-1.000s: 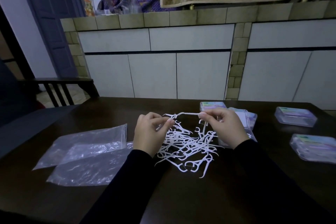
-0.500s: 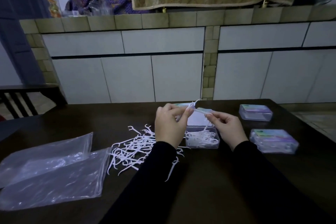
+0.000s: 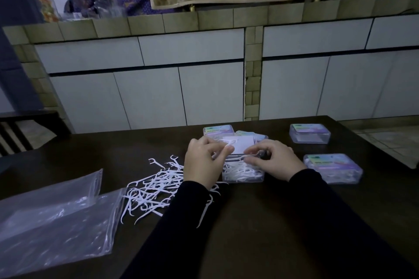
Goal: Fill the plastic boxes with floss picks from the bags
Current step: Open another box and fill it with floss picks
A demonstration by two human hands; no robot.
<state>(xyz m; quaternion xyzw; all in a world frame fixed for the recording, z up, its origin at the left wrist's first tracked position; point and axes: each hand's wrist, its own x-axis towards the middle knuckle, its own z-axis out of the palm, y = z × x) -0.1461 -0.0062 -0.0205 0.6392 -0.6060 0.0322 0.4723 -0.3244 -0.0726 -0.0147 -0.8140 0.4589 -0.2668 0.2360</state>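
Both hands now lower vs half a sec ago, directly over open box. Left hand and right hand, fingers curled, pinch floss picks at box rim. Loose pile left of box; bags further left. Dark table; closed boxes right; tiled counter behind.

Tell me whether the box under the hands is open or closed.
Open. The clear box shows loose white floss picks through its top, its lid raised behind, while both hands lower more picks in.
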